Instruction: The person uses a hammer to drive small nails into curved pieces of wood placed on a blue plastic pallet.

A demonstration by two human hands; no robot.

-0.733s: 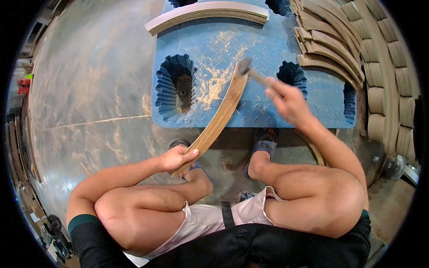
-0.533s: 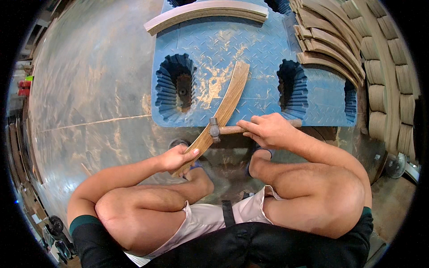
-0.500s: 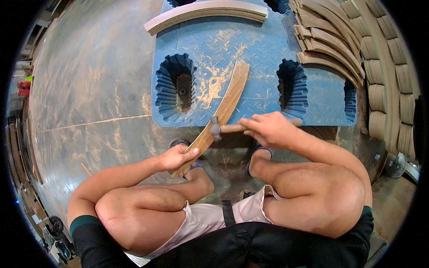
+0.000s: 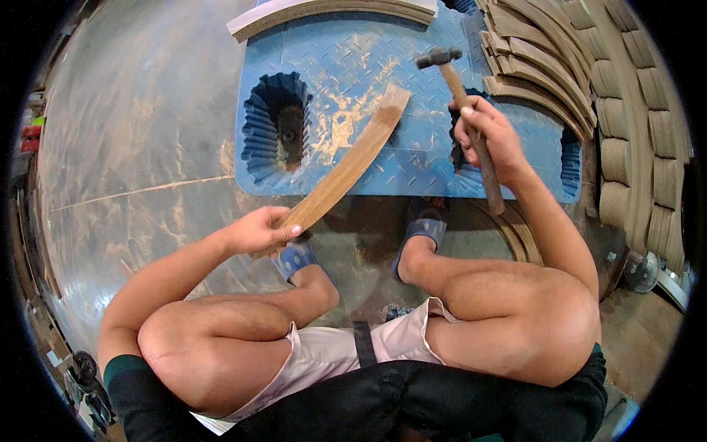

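Note:
My left hand (image 4: 266, 231) grips the near end of a curved wooden strip (image 4: 340, 174), thumb on top. The strip slants away to the right, and its far end lies over a blue plastic pallet (image 4: 412, 140). Raised above the pallet's right part, my right hand (image 4: 492, 140) is closed around the wooden handle of a hammer (image 4: 440, 59). The hammer's dark metal head points away from me and to the left, apart from the strip. The handle's butt end sticks out below my fist.
A curved wooden piece (image 4: 331, 16) lies across the pallet's far edge. Several curved strips (image 4: 541, 74) are piled at its right, beside tall stacks of bundled wood (image 4: 615, 158). Deep ribbed pockets (image 4: 276, 132) open in the pallet. Curved pieces (image 4: 519, 232) lie near my right leg.
My right hand has lifted the hammer off the strip, up and to the right, turning its head away from me. My left hand and the strip's near end have shifted slightly left and away.

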